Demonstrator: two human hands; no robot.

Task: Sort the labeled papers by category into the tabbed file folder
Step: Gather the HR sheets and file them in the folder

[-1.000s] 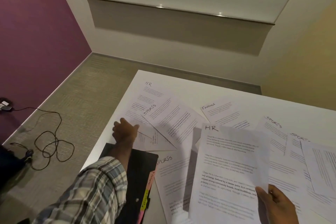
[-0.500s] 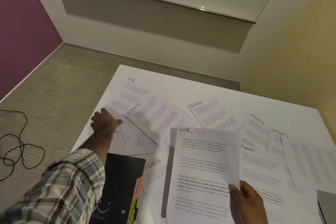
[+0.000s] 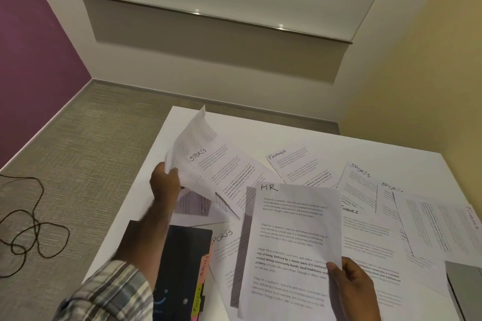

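Note:
My right hand (image 3: 350, 286) pinches a sheet headed HR (image 3: 289, 242) by its right edge and holds it above the table. My left hand (image 3: 165, 184) grips the left edge of another sheet (image 3: 187, 148) and lifts it, so it curls up over a paper marked SPORTS (image 3: 221, 169). The black tabbed file folder (image 3: 182, 263) lies shut at the table's near left, with pink and yellow tabs along its right side. Several more papers marked SPORTS and FINANCE lie spread over the white table (image 3: 260, 135).
A grey object (image 3: 464, 281) sits at the table's near right corner. The table's left edge drops to carpet, where a black cable (image 3: 34, 229) lies looped. A purple wall stands at left and a cream wall at right.
My left hand has taken hold of the far-left sheet and raised its edge off the table. The HR sheet in my right hand stays held up. The camera turned slightly.

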